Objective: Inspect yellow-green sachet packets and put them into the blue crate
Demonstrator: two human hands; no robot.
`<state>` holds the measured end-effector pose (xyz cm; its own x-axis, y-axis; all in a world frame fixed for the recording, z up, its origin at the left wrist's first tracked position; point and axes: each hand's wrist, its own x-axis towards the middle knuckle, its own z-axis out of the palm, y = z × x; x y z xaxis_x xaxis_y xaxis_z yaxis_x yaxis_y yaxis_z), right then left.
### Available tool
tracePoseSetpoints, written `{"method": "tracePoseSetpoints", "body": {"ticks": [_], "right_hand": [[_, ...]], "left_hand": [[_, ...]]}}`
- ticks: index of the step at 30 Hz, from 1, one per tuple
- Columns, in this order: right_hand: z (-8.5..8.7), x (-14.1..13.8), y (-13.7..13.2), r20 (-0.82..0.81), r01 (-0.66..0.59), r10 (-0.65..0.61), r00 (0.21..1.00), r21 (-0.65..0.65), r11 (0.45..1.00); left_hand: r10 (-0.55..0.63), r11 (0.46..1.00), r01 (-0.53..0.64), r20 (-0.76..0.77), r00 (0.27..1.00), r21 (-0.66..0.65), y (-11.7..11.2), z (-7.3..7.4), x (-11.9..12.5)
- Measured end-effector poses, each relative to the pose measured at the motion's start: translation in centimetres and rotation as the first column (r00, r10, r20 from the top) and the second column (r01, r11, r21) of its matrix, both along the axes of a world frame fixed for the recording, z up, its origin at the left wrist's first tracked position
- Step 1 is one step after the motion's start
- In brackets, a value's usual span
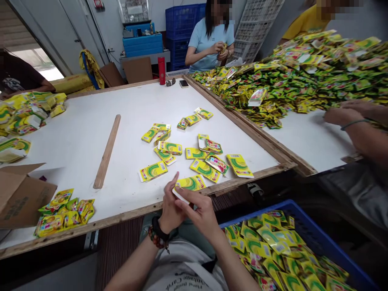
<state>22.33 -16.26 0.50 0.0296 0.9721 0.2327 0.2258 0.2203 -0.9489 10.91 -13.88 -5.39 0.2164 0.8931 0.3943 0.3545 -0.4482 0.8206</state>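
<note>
My left hand (171, 206) and my right hand (201, 212) meet at the near edge of the white table (75, 133). Both are pinched on one yellow-green sachet (190, 184), held just above the table's wooden rim. Several more sachets (194, 153) lie scattered flat on the table in front of my hands. A beaded bracelet and a black band sit on my left wrist.
A blue crate (330, 250) full of sachets stands at my lower right. A wooden stick (106, 151) lies left of the sachets, a small sachet pile (63, 212) and cardboard box (21, 194) near left. A big sachet heap (306, 72) covers the right table, where other people work.
</note>
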Motion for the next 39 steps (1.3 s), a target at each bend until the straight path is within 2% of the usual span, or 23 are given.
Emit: {"method": "tracePoseSetpoints", "body": {"ticks": [2,5,10,12,14,17,19,21,23,25,26,29,32,35,39], "right_hand": [[-0.3,0.2,0.1,0.065,0.086,-0.088,0.994,0.030,0.996],[-0.5,0.6,0.6,0.091,0.139,-0.140,0.986,0.016,0.990],[-0.1,1.0,1.1,0.083,-0.052,0.050,0.995,0.015,0.999],[-0.2,0.6,1.0,0.133,-0.077,0.071,0.989,0.041,0.996],[-0.6,0.1,0.8,0.189,-0.066,0.047,0.981,0.096,0.993],[-0.9,1.1,-0.5,0.232,-0.008,-0.025,0.972,0.139,0.990],[-0.8,3.8,-2.7,0.288,0.094,-0.126,0.949,0.122,0.988],[-0.8,7.8,-5.4,0.400,0.267,-0.282,0.872,0.092,0.959],[-1.0,11.9,-8.0,0.556,0.446,-0.389,0.735,0.036,0.894],[-1.2,14.3,-9.6,0.643,0.560,-0.428,0.634,-0.001,0.828],[-1.1,14.5,-9.9,0.644,0.587,-0.437,0.628,-0.023,0.809],[-0.7,11.9,-8.9,0.476,0.566,-0.477,0.739,-0.056,0.822],[-0.5,8.5,-5.5,0.292,0.488,-0.471,0.832,0.018,0.873],[-0.8,7.1,-2.5,0.240,0.383,-0.391,0.889,0.082,0.920],[-1.4,6.2,-0.7,0.257,0.246,-0.272,0.927,0.126,0.961]], "left_hand": [[-0.073,0.994,0.068,-0.065,0.995,-0.082,0.2,0.3,0.0],[-0.050,0.990,0.028,-0.156,0.987,-0.139,0.4,0.3,0.0],[0.010,0.986,-0.035,-0.155,0.988,-0.161,0.4,0.1,0.3],[0.008,0.983,-0.029,-0.116,0.993,-0.181,0.2,0.4,0.5],[-0.021,0.984,0.006,-0.082,0.996,-0.177,0.2,0.9,0.6],[-0.185,0.979,0.171,-0.132,0.974,-0.111,1.0,2.2,-0.5],[-0.223,0.975,0.217,-0.276,0.935,-0.053,2.6,3.1,-2.3],[-0.095,0.995,0.103,-0.455,0.885,-0.008,5.0,3.8,-4.7],[0.045,0.998,-0.060,-0.627,0.778,-0.003,7.6,4.3,-7.1],[0.026,0.993,-0.108,-0.771,0.637,-0.056,9.9,4.4,-8.8],[-0.026,0.991,-0.093,-0.817,0.577,-0.097,10.7,4.4,-9.2],[-0.141,0.985,-0.021,-0.871,0.471,-0.171,12.0,4.2,-9.2],[-0.107,0.991,-0.022,-0.886,0.451,-0.131,11.9,4.4,-8.8],[-0.039,0.997,-0.044,-0.865,0.500,-0.070,11.1,5.3,-9.5],[0.052,0.995,-0.100,-0.802,0.596,-0.010,9.4,6.8,-10.6]]}}
